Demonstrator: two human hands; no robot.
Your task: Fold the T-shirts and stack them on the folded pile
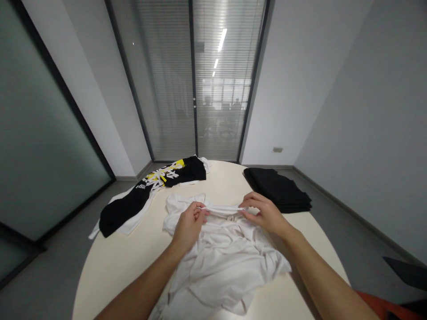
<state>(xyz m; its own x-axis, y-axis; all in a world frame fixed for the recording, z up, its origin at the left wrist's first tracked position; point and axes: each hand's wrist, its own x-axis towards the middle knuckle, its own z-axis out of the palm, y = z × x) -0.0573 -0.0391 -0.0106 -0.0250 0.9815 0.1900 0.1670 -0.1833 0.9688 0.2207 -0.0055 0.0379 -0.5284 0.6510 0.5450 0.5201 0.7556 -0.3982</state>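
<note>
A crumpled white T-shirt (223, 258) lies on the round cream table (116, 262) in front of me. My left hand (188, 224) pinches the shirt's neckline at its left end. At the neckline's right end, my right hand (265, 213) pinches the same edge. Between the two hands the collar is stretched into a taut line, slightly above the rest of the cloth. The shirt's lower part spreads toward me, wrinkled, and hangs near the table's front edge.
A black garment with white and yellow print (150, 189) sprawls over the table's far left, partly over white cloth. A stack of folded black garments (278, 189) sits at the far right. Glass doors with blinds (193, 80) stand behind the table.
</note>
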